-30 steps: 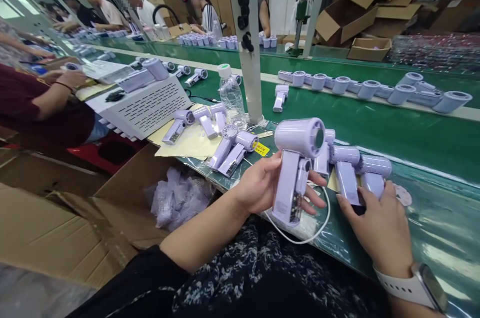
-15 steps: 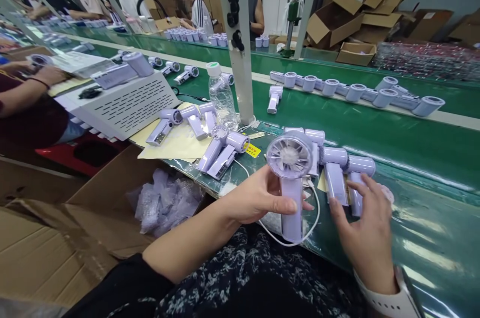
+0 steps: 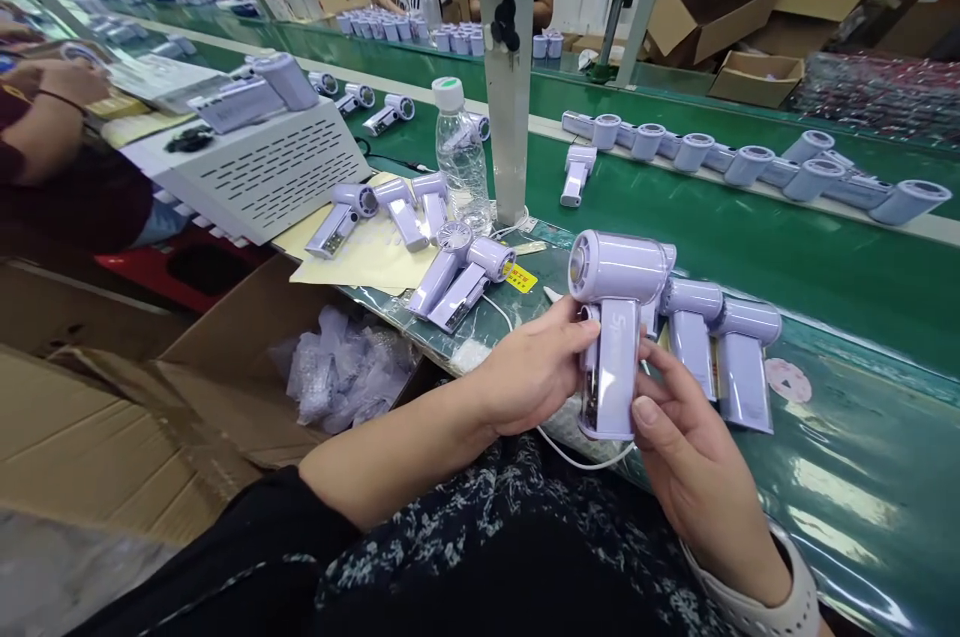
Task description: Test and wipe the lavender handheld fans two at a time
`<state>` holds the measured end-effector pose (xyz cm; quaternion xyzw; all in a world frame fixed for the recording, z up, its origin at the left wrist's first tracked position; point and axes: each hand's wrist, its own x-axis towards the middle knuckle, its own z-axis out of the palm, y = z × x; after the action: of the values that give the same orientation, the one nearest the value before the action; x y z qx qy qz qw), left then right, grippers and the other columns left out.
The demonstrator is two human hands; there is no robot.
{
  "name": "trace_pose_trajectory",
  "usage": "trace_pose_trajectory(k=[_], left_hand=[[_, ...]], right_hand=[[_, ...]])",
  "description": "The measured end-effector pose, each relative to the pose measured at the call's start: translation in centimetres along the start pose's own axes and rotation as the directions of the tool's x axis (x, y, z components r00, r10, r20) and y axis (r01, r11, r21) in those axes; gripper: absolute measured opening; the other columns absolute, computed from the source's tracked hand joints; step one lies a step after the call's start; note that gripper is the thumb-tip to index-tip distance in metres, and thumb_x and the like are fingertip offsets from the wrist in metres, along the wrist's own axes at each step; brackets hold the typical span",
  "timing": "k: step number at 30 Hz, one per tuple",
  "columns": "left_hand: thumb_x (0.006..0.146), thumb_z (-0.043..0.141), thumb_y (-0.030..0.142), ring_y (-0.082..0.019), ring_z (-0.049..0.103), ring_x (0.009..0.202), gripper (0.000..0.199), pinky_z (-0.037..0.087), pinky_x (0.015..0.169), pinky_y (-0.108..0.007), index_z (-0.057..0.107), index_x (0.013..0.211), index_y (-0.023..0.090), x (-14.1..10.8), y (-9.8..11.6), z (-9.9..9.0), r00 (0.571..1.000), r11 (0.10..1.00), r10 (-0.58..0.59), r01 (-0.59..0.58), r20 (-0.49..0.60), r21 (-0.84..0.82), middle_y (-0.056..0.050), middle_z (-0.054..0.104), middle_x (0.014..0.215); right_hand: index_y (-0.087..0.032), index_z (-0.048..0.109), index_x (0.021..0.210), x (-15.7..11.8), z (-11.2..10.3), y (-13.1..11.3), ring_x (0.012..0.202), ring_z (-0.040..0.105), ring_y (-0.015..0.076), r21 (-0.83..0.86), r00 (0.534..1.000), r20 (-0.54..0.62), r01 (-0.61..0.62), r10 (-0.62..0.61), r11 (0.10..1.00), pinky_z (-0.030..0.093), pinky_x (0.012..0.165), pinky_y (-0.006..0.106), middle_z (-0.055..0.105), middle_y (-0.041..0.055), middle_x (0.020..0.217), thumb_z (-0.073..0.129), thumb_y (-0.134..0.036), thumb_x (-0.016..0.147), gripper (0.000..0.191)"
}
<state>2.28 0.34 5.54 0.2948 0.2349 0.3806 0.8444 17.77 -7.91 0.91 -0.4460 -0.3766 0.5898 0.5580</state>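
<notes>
A lilac handheld fan (image 3: 619, 342) is held upright in front of me, its round head turned to the left and its handle down, with lettering on it. My left hand (image 3: 536, 367) grips the handle's left side, where an opening shows inner parts. My right hand (image 3: 694, 447), with a pale watch strap on the wrist, has its thumb and fingers on the handle's lower right side. More lilac fans (image 3: 694, 327) lie just right of it. A white cable (image 3: 585, 462) loops below the held fan.
Several fans (image 3: 472, 282) and a clear bottle (image 3: 461, 157) stand left on the green table. A post (image 3: 510, 117) rises behind. Fans line the conveyor (image 3: 690, 152). A vented metal box (image 3: 262, 167), an open carton (image 3: 217, 367) with plastic bags and a person's arm (image 3: 45, 117) are at left.
The held fan has turned from facing me to sideways, showing its handle's lettering. My right hand has moved left from the fans on the table onto the held one. The view has shifted.
</notes>
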Motion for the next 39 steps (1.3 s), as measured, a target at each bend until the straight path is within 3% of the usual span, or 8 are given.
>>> trace_pose_trajectory(k=[7, 15, 21, 27, 31, 35, 39], left_hand=[[0.087, 0.077, 0.035, -0.027, 0.063, 0.125, 0.052, 0.049, 0.098, -0.034, 0.057, 0.13, 0.015, -0.1, -0.2, 0.0, 1.0, 0.998, -0.002, 0.001, 0.021, 0.06, -0.015, 0.067, 0.132], [0.077, 0.088, 0.047, -0.024, 0.068, 0.112, 0.066, 0.049, 0.089, -0.032, 0.057, 0.127, 0.018, 0.3, -0.6, -0.6, 0.999, 0.987, 0.018, -0.023, 0.035, 0.161, -0.012, 0.071, 0.122], [0.072, 0.091, 0.05, -0.03, 0.064, 0.121, 0.068, 0.05, 0.093, -0.036, 0.055, 0.12, 0.019, 0.2, -0.6, -0.9, 0.994, 0.957, 0.102, -0.105, 0.022, 0.271, -0.014, 0.069, 0.126], [0.062, 0.095, 0.052, -0.03, 0.062, 0.118, 0.078, 0.049, 0.098, -0.041, 0.053, 0.118, 0.019, 0.4, -0.3, -0.9, 0.99, 0.933, 0.141, -0.132, -0.004, 0.336, -0.014, 0.066, 0.125], [0.058, 0.097, 0.054, -0.027, 0.061, 0.114, 0.086, 0.047, 0.101, -0.042, 0.05, 0.12, 0.019, 0.3, -0.3, -1.0, 0.988, 0.914, 0.153, -0.13, -0.028, 0.383, -0.013, 0.064, 0.123], [0.061, 0.096, 0.054, -0.025, 0.062, 0.107, 0.089, 0.05, 0.091, -0.04, 0.045, 0.126, 0.021, 0.2, -0.7, -1.5, 0.985, 0.884, 0.169, -0.138, -0.031, 0.448, -0.013, 0.061, 0.124], [0.062, 0.095, 0.054, -0.024, 0.063, 0.101, 0.097, 0.052, 0.081, -0.037, 0.037, 0.133, 0.024, 0.0, -0.7, -1.5, 0.984, 0.88, 0.178, -0.148, -0.024, 0.45, -0.011, 0.062, 0.118]], right_hand=[[-0.031, 0.058, 0.142, -0.3, 0.0, 0.1, 0.117, 0.071, 0.0297, 0.015, 0.997, -0.08, -0.008, 0.009, 1.0, 0.062, 0.094, 0.045, 0.073, 0.0108, 0.132, 0.078, -0.043, 0.091, 0.056], [-0.034, 0.062, 0.136, -0.6, 0.1, -0.2, 0.124, 0.069, 0.03, 0.072, 0.998, -0.059, 0.008, -0.004, 0.997, 0.058, 0.103, 0.051, 0.074, 0.0084, 0.133, 0.076, -0.04, 0.093, 0.046], [-0.036, 0.065, 0.137, -0.8, 0.2, 0.0, 0.12, 0.071, 0.0298, 0.116, 1.0, -0.021, -0.011, 0.014, 0.993, 0.058, 0.102, 0.051, 0.075, 0.0083, 0.132, 0.074, -0.041, 0.095, 0.043], [-0.037, 0.068, 0.136, -0.6, 0.7, -0.3, 0.112, 0.074, 0.0298, 0.147, 0.998, 0.002, -0.062, 0.062, 0.987, 0.059, 0.1, 0.054, 0.076, 0.0066, 0.127, 0.07, -0.043, 0.097, 0.04], [-0.032, 0.069, 0.134, -0.5, 1.1, -0.6, 0.104, 0.075, 0.0307, 0.156, 0.995, 0.015, -0.097, 0.096, 0.983, 0.061, 0.095, 0.055, 0.078, 0.0079, 0.117, 0.07, -0.045, 0.096, 0.04], [-0.029, 0.065, 0.136, -0.6, 1.2, -0.6, 0.093, 0.076, 0.0307, 0.158, 0.986, 0.048, -0.163, 0.158, 0.974, 0.064, 0.083, 0.052, 0.078, 0.0101, 0.115, 0.069, -0.048, 0.096, 0.045], [-0.027, 0.065, 0.134, -0.6, 1.2, -0.4, 0.082, 0.076, 0.0294, 0.149, 0.985, 0.082, -0.164, 0.153, 0.975, 0.063, 0.071, 0.047, 0.078, 0.0091, 0.098, 0.066, -0.048, 0.097, 0.043]])
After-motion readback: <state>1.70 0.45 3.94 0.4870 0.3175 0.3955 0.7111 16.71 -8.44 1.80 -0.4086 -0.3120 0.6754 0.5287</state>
